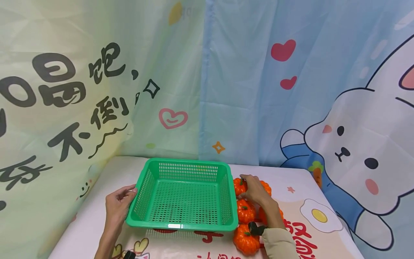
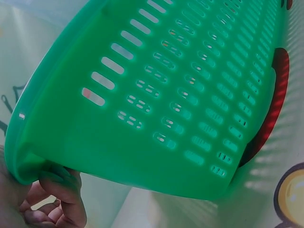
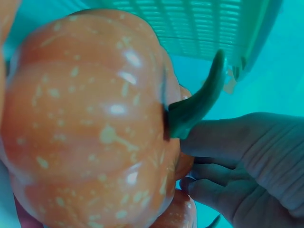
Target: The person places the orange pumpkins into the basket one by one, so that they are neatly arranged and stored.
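A green plastic basket with slotted walls shows a bare mesh floor in the head view. My left hand grips its left rim, fingers curled under the edge, as the left wrist view also shows. Just right of the basket, my right hand holds the rearmost small orange pumpkin between thumb and fingers. In the right wrist view a nearer pumpkin with a green stem fills much of the picture and partly hides what the right hand grasps.
Other pumpkins stand along the basket's right side, one in the middle and one in front. More sit partly hidden behind the right hand and forearm. A printed cloth covers the table, and a patterned curtain hangs behind it.
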Demonstrator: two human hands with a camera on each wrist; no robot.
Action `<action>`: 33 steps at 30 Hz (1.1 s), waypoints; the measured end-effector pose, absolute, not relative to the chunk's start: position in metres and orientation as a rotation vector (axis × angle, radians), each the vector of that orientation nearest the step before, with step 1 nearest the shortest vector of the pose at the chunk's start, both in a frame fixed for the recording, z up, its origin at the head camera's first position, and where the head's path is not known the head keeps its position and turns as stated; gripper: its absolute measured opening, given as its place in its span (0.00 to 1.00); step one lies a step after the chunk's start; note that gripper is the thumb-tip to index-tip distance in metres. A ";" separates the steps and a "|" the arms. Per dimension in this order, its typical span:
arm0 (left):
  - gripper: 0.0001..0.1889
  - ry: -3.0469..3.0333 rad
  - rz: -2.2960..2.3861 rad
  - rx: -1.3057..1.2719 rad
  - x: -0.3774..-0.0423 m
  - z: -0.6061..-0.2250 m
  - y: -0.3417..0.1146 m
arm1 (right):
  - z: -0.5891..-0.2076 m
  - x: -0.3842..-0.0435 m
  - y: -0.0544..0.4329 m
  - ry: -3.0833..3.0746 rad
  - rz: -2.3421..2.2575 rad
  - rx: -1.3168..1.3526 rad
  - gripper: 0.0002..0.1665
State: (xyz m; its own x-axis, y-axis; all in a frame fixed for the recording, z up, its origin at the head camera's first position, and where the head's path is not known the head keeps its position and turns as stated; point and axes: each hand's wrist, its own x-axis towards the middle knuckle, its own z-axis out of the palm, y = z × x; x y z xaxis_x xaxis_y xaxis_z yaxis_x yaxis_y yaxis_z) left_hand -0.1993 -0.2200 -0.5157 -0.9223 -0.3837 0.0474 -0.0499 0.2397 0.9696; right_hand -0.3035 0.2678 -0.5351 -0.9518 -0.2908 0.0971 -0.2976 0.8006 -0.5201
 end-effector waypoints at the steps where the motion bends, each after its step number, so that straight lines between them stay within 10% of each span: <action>1: 0.17 -2.242 -1.737 0.405 -0.199 -0.516 -0.220 | -0.534 -0.303 0.267 -2.965 0.882 0.488 0.46; 10: 0.17 -2.253 -1.733 0.404 -0.199 -0.516 -0.220 | -0.502 -0.284 0.250 -2.988 0.937 0.448 0.29; 33: 0.16 -2.229 -1.718 0.374 -0.200 -0.516 -0.220 | -0.513 -0.289 0.262 -2.945 0.919 0.483 0.37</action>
State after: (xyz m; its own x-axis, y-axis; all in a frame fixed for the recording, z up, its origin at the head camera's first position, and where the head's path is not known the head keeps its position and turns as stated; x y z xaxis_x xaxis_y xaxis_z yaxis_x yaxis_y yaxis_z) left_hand -0.2003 -0.2203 -0.5158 -0.9205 -0.3827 0.0788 -0.0213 0.2505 0.9679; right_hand -0.2893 0.2618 -0.5133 -0.9519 -0.2863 0.1091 -0.2976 0.7789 -0.5521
